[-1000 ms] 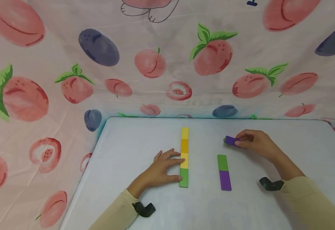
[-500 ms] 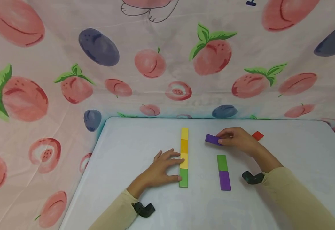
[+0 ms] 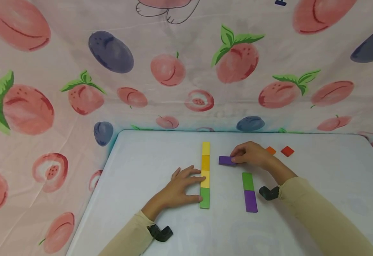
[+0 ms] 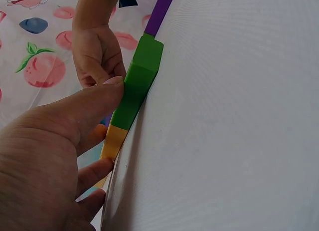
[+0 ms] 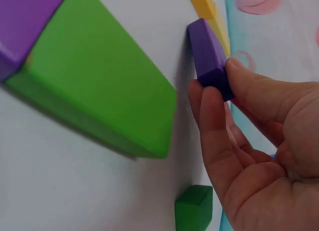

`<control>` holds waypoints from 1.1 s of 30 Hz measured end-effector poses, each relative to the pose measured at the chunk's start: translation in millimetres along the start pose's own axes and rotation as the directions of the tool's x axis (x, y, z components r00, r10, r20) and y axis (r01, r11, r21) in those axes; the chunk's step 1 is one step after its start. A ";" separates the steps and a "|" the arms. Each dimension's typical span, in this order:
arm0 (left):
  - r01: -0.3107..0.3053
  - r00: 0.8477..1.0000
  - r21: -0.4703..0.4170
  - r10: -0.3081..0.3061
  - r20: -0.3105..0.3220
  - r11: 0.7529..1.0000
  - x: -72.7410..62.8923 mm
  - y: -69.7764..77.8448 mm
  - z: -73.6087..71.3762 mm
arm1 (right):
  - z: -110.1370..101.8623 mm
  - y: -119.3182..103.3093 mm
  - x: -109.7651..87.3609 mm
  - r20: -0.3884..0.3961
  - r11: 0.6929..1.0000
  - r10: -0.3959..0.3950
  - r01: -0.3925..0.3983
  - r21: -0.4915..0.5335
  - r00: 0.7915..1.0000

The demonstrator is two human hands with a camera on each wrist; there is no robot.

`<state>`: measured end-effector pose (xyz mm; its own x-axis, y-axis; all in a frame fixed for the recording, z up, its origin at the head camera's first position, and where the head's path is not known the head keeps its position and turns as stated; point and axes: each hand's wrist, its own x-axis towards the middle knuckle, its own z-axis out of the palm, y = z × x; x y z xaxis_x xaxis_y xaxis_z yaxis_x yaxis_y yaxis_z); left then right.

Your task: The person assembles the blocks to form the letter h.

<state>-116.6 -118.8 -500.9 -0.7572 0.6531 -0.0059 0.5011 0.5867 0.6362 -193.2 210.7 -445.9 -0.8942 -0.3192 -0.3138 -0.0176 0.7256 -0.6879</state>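
In the head view, my right hand (image 3: 253, 154) pinches a purple block (image 3: 227, 160) between thumb and fingertips. The block lies crosswise, right of a straight column of blocks and apart from it. That column runs yellow (image 3: 206, 148), deeper yellow (image 3: 205, 163), yellow (image 3: 206, 183) and green (image 3: 204, 198), from far to near. My left hand (image 3: 183, 188) rests at its left side, fingers spread, thumb touching the green block and a fingertip on the nearer yellow one. In the right wrist view, thumb and fingers hold one end of the purple block (image 5: 205, 54).
A shorter row, green block (image 3: 248, 181) above purple block (image 3: 251, 201), lies to the right. Orange (image 3: 271, 150) and red (image 3: 287, 151) blocks lie behind my right forearm. The right wrist view also shows a dark green block (image 5: 192, 208). The white table (image 3: 135, 153) meets a fruit-patterned cloth.
My right hand has moved left with the purple block, from the far right toward the column, uncovering the red and orange blocks. My left hand has stayed put.
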 end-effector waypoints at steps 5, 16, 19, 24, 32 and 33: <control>0.010 1.000 -0.002 -0.010 0.006 1.000 0.2 1.1 -0.2 | 4.2 -1.4 8.6 0.015 0.999 0.015 -0.015 -0.032 1.000; 0.017 1.000 0.000 -0.017 0.010 1.000 1.0 3.4 -1.4 | 6.1 6.3 12.8 -0.021 0.981 -0.110 0.105 -0.165 0.994; 0.018 1.000 0.004 -0.018 0.009 1.000 0.9 2.8 -1.4 | 3.8 8.3 11.3 -0.010 0.976 -0.126 0.122 -0.179 0.992; 0.022 1.000 0.015 -0.022 0.010 1.000 1.0 1.6 -1.3 | 3.0 11.0 12.2 0.015 0.977 -0.139 0.139 -0.163 0.990; 0.021 1.000 0.012 -0.021 0.013 1.000 1.7 1.4 -1.1 | 2.6 15.4 14.0 0.017 0.967 -0.201 0.201 -0.156 0.979; 0.021 1.000 0.013 -0.021 0.014 1.000 1.8 1.4 -1.0 | 2.7 15.6 14.4 0.021 0.968 -0.198 0.199 -0.153 0.980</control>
<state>-117.7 -117.3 -499.2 -0.7619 0.6470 -0.0302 0.4904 0.6066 0.6257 -205.2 215.8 -462.9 -0.8633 -0.4696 -0.1850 -0.2636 0.7320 -0.6282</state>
